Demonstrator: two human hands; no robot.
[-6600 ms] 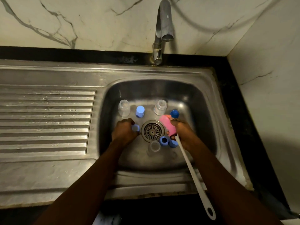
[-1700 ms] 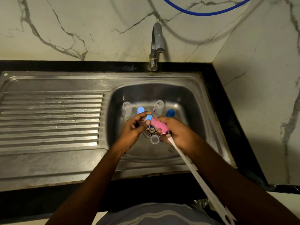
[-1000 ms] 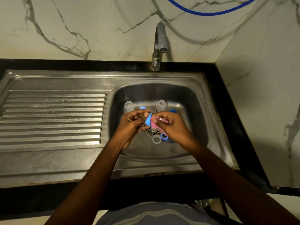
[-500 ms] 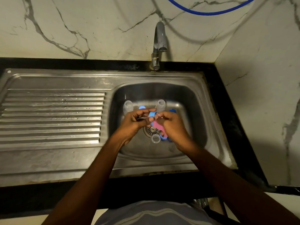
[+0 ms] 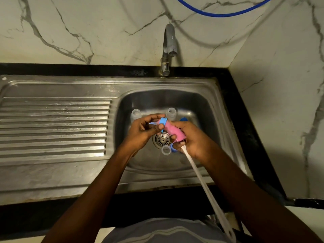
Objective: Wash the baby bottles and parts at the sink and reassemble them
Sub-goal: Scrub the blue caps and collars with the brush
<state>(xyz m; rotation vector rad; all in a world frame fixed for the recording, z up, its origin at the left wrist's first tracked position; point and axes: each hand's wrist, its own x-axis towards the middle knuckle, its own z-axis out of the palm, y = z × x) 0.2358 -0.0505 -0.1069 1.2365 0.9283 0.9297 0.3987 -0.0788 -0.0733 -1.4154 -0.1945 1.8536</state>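
Left grip: left hand (image 5: 143,131) pinches light blue plastic ring (image 5: 164,122).
Right grip: right hand (image 5: 190,139) holds pink sponge bottle brush (image 5: 172,131), pushed through ring.
Place: above steel sink (image 5: 201,106).

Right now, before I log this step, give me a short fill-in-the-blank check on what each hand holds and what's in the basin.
1. The left hand holds a light blue ring that the brush's ____ sponge head pokes through.
2. The right hand grips the brush by its long ____ handle.
3. The drain strainer sits directly ____ the two hands.
4. No water runs from the ____ at the back of the sink.

Missing words: pink; white; below; tap
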